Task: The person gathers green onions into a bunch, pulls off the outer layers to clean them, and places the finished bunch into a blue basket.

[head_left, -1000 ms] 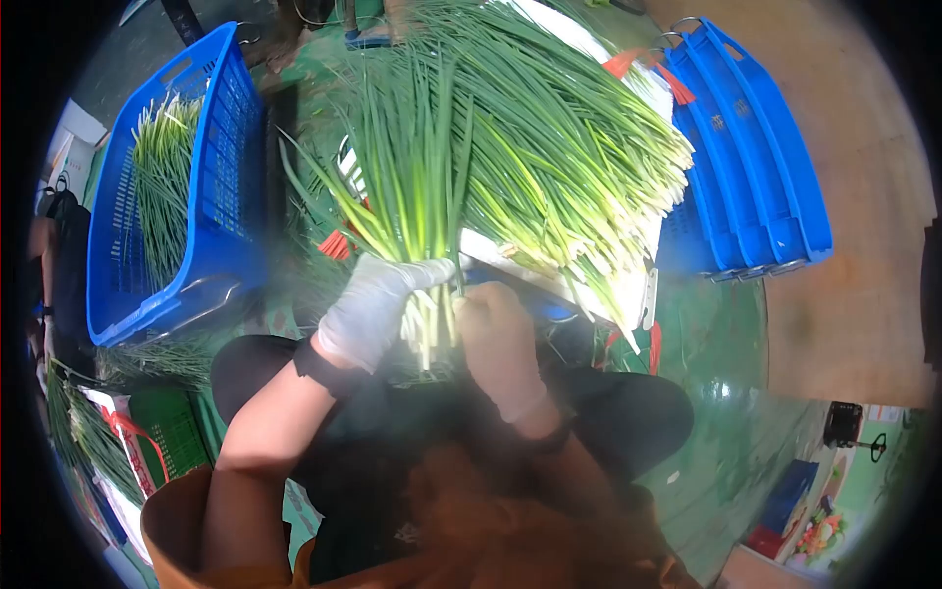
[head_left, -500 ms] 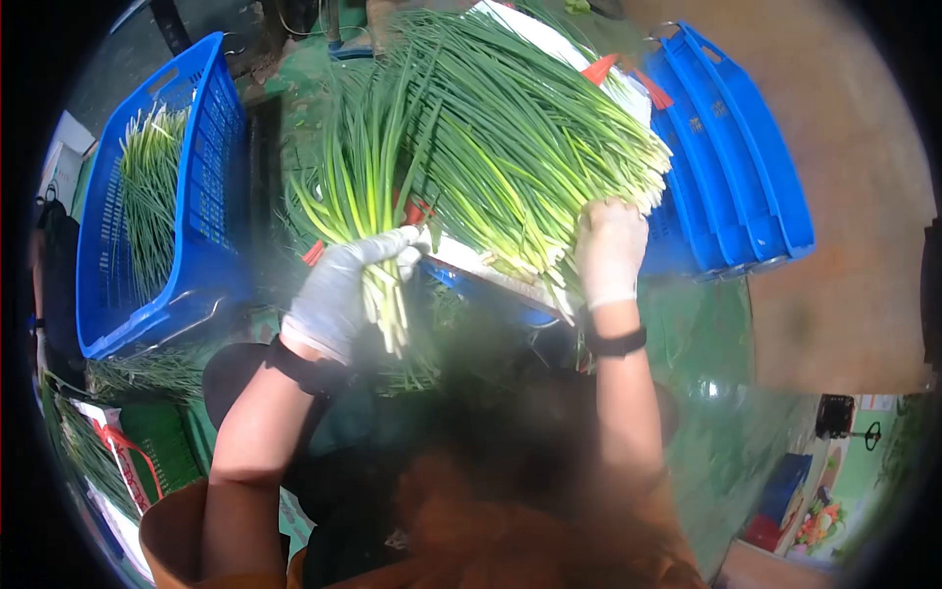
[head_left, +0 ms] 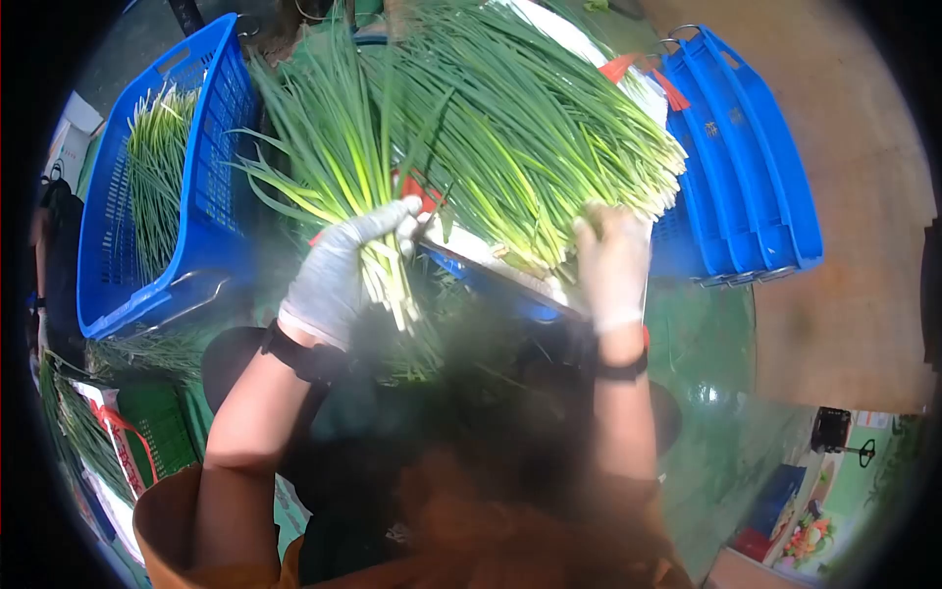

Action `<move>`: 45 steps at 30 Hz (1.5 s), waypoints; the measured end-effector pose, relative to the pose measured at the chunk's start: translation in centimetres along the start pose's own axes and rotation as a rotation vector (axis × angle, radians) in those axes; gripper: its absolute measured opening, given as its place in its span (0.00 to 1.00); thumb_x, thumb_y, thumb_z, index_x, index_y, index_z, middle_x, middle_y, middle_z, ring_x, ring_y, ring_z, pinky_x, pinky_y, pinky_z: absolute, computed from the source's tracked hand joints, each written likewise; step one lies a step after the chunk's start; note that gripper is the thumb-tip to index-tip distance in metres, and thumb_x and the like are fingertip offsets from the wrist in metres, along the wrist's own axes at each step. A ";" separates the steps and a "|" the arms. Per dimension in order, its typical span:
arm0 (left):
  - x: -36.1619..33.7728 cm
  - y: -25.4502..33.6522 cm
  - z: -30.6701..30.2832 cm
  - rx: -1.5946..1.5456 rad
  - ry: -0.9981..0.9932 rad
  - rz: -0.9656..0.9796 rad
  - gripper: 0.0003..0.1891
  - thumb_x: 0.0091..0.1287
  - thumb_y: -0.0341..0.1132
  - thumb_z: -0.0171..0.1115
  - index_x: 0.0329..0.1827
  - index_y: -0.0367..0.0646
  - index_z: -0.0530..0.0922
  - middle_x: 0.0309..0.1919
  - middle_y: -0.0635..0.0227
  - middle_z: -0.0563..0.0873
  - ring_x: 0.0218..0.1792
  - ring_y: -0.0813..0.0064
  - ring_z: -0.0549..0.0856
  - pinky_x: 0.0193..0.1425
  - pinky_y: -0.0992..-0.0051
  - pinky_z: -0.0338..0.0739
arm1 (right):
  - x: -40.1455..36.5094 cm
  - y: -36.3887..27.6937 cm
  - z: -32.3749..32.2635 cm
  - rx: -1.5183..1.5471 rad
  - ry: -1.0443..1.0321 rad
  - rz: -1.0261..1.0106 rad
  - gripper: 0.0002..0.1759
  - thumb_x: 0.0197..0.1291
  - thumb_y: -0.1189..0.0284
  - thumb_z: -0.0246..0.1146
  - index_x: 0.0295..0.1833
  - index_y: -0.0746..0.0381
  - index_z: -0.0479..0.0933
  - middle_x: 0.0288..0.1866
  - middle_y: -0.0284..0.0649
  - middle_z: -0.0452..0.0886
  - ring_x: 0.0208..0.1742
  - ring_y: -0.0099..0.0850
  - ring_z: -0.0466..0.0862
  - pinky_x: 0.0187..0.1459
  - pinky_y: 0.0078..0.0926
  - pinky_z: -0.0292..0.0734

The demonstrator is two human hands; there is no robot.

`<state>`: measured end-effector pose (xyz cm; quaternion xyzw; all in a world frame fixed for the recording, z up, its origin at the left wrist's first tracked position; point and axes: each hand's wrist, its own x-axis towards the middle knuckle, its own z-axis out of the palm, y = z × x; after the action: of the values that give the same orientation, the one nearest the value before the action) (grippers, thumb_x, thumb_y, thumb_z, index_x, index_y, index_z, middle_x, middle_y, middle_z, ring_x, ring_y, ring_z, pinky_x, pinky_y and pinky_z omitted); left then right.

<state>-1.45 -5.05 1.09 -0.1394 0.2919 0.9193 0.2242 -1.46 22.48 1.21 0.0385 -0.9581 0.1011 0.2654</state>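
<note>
- Green-painted floor (head_left: 711,344) shows at centre right, with brown ground beyond it along the right edge.
- My gloved left hand (head_left: 339,275), left of centre, is closed around a bunch of green onions (head_left: 329,157) near its pale ends. The leaves fan up toward the top of the frame.
- My gloved right hand (head_left: 613,260) lies on the white ends of the big pile of green onions (head_left: 530,128) at centre. It is blurred, so I cannot tell whether it grips any stalks.
- The bunch looks unbound and I hold it low, so stalks may slide out below my fist, or kink where I squeeze.
- A tug at the pile's ends could drag neighbouring stalks off its near edge.
- At upper left, a blue crate (head_left: 211,147) holds more green onions. My bunch's fanned leaves reach close to its rim and could snag there.
- Stacked blue crates (head_left: 756,147) at upper right hem the pile in on that side.
- Red straps (head_left: 643,74) lie at the pile's top right.
</note>
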 end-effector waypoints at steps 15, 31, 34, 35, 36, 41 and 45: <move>0.1 -2.9 0.7 0.255 0.072 -0.181 0.08 0.66 0.28 0.61 0.45 0.36 0.80 0.31 0.68 0.84 0.31 0.79 0.83 0.34 0.80 0.80 | -4.9 -8.2 -1.3 1.120 -0.650 0.436 0.06 0.61 0.74 0.63 0.39 0.67 0.77 0.31 0.34 0.78 0.32 0.19 0.75 0.36 0.20 0.70; -0.7 -2.7 0.3 0.329 -0.003 -0.129 0.11 0.62 0.23 0.62 0.48 0.35 0.79 0.35 0.65 0.85 0.32 0.75 0.84 0.36 0.79 0.79 | -4.0 -8.8 1.7 1.210 -0.451 0.808 0.09 0.58 0.73 0.64 0.39 0.65 0.73 0.29 0.32 0.76 0.30 0.20 0.75 0.36 0.20 0.72; -0.6 -2.8 0.5 0.258 0.033 -0.129 0.11 0.63 0.24 0.62 0.49 0.35 0.78 0.37 0.64 0.85 0.35 0.74 0.85 0.38 0.76 0.81 | -4.5 -9.8 -0.4 0.843 -0.373 0.384 0.13 0.55 0.71 0.67 0.42 0.64 0.72 0.32 0.38 0.76 0.29 0.28 0.76 0.35 0.25 0.73; -0.5 -3.1 0.5 0.201 0.074 -0.113 0.11 0.64 0.25 0.62 0.50 0.35 0.78 0.38 0.63 0.85 0.36 0.73 0.86 0.40 0.75 0.82 | -4.8 -10.6 -1.2 0.684 -0.352 0.255 0.15 0.54 0.71 0.68 0.42 0.63 0.72 0.34 0.40 0.76 0.29 0.31 0.76 0.35 0.27 0.74; -0.2 -3.3 0.2 0.223 0.057 -0.116 0.12 0.65 0.25 0.61 0.51 0.35 0.78 0.39 0.62 0.86 0.38 0.71 0.86 0.43 0.73 0.83 | -5.1 -11.0 -1.2 0.623 -0.282 0.184 0.14 0.52 0.73 0.69 0.40 0.64 0.73 0.32 0.41 0.78 0.30 0.32 0.79 0.35 0.28 0.75; -0.8 -3.5 0.0 0.148 0.012 -0.226 0.14 0.65 0.25 0.60 0.54 0.33 0.76 0.44 0.60 0.85 0.41 0.69 0.86 0.46 0.73 0.83 | -5.8 -10.3 0.2 0.889 -0.368 0.375 0.10 0.53 0.74 0.68 0.35 0.66 0.75 0.28 0.43 0.80 0.29 0.33 0.82 0.35 0.27 0.77; -0.8 -4.6 -1.0 0.181 -0.016 -0.203 0.14 0.66 0.26 0.59 0.54 0.32 0.76 0.43 0.59 0.85 0.41 0.68 0.86 0.45 0.72 0.83 | -6.0 -10.6 0.1 0.908 -0.449 0.476 0.10 0.54 0.73 0.67 0.34 0.67 0.73 0.27 0.45 0.80 0.29 0.34 0.83 0.35 0.28 0.77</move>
<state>1.59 -2.58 -1.60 -0.1401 0.3562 0.8628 0.3303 4.96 12.20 -0.16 -0.0477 -0.8336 0.5499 -0.0185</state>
